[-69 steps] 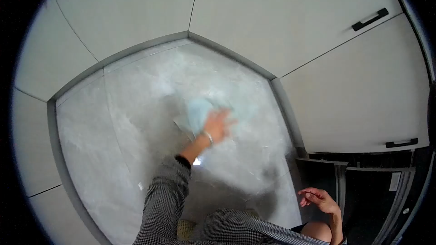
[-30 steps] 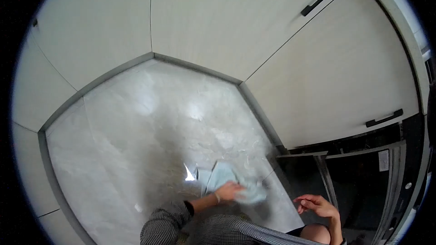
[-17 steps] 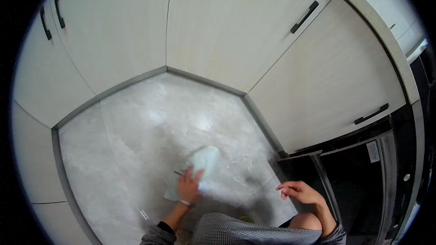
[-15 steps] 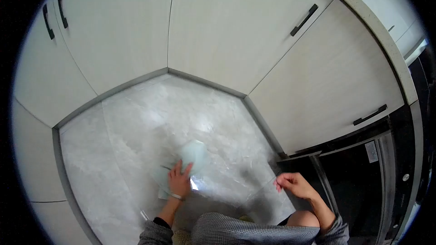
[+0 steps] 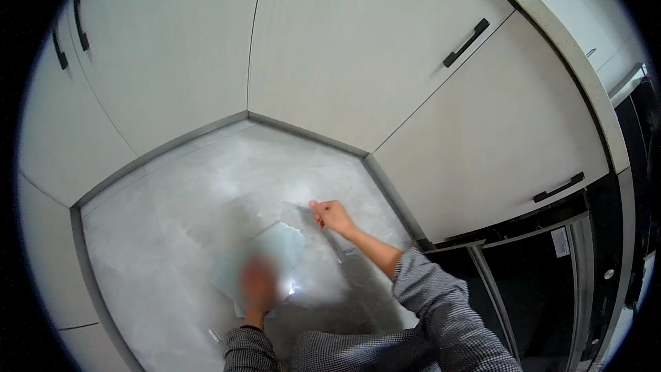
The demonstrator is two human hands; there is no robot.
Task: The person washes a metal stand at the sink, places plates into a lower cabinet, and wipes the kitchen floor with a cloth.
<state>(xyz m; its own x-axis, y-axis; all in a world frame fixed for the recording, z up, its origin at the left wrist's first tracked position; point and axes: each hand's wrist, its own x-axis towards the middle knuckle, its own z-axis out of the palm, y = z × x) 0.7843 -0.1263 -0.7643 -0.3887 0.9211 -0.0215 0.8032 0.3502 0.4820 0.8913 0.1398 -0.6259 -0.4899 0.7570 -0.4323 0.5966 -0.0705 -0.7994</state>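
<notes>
A pale blue-green cloth (image 5: 282,244) lies spread on the grey marbled floor (image 5: 172,234), low and left of centre. My left hand (image 5: 259,282) is over the cloth's lower part, badly smeared by motion, so its fingers cannot be made out. Further forward and to the right, my right hand (image 5: 332,215) is above the floor beside the cloth. Its fingers are curled in a pinch, and what they hold, if anything, is too small to tell.
Pale cabinet doors (image 5: 330,48) with black handles surround the floor, above a grey kickboard (image 5: 306,131). At the right stand black glass-fronted appliance panels (image 5: 530,282) under a light countertop edge (image 5: 585,83). A small light mark (image 5: 215,335) shows at the lower left.
My right hand has moved from beside the black panels forward and left over the floor, its sleeve now in view. My left hand and the cloth have shifted slightly left and down.
</notes>
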